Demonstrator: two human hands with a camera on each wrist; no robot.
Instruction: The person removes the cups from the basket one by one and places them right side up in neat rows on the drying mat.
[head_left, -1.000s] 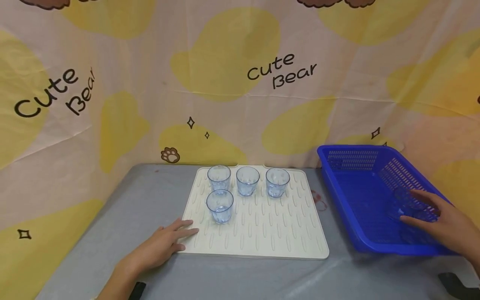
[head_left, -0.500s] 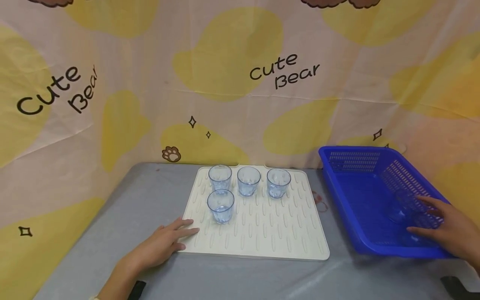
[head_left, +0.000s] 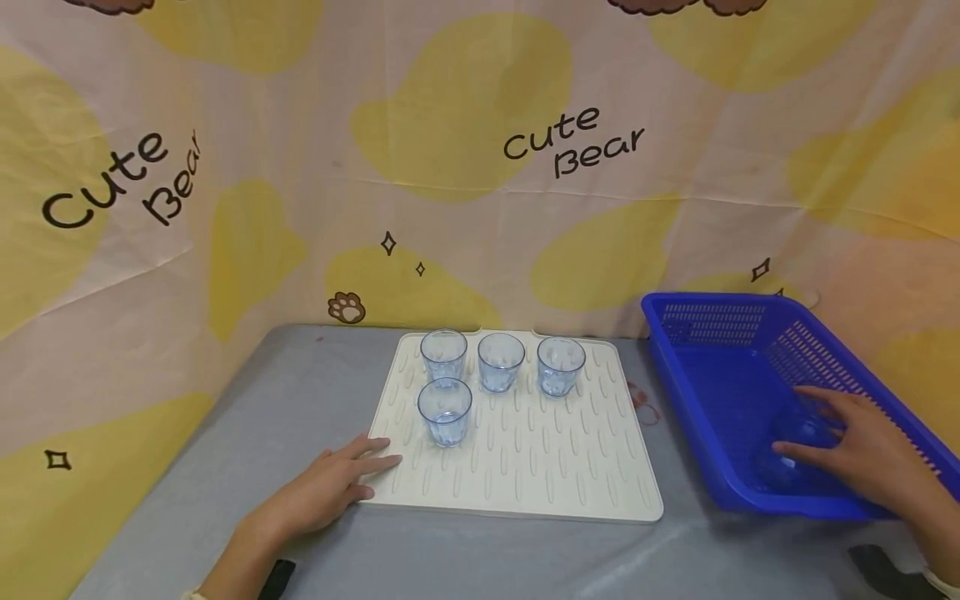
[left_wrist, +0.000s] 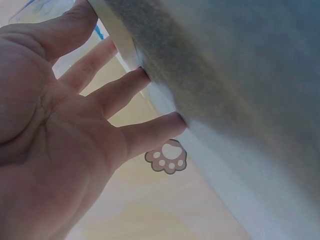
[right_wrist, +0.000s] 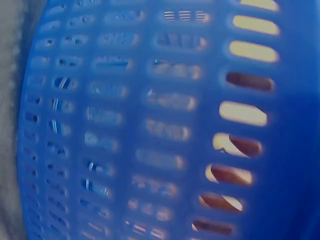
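My left hand [head_left: 322, 492] rests with spread, straight fingers at the front left corner of the white ridged mat [head_left: 540, 475]. In the left wrist view its fingertips [left_wrist: 172, 121] touch down along the edge of the mat and table. Three clear bluish glasses stand in a back row on the mat: left [head_left: 442, 354], middle [head_left: 500, 364] and right [head_left: 560, 367]. One more glass [head_left: 446, 414] stands in front of the left one. My right hand [head_left: 873, 450] reaches into the blue basket [head_left: 693, 467], thumb and fingers curled around a glass [head_left: 806, 427], partly hidden.
The basket stands right of the mat on the grey table cover [head_left: 480, 558]. Its slotted wall [right_wrist: 135, 125] fills the right wrist view. A patterned cloth [head_left: 450, 100] hangs close behind the table. A faint red mark [head_left: 641, 404] lies between mat and basket.
My right hand first shifts slightly right, then moves left inside the basket, with the glass now between thumb and fingers. The left hand and the glasses on the mat stay put.
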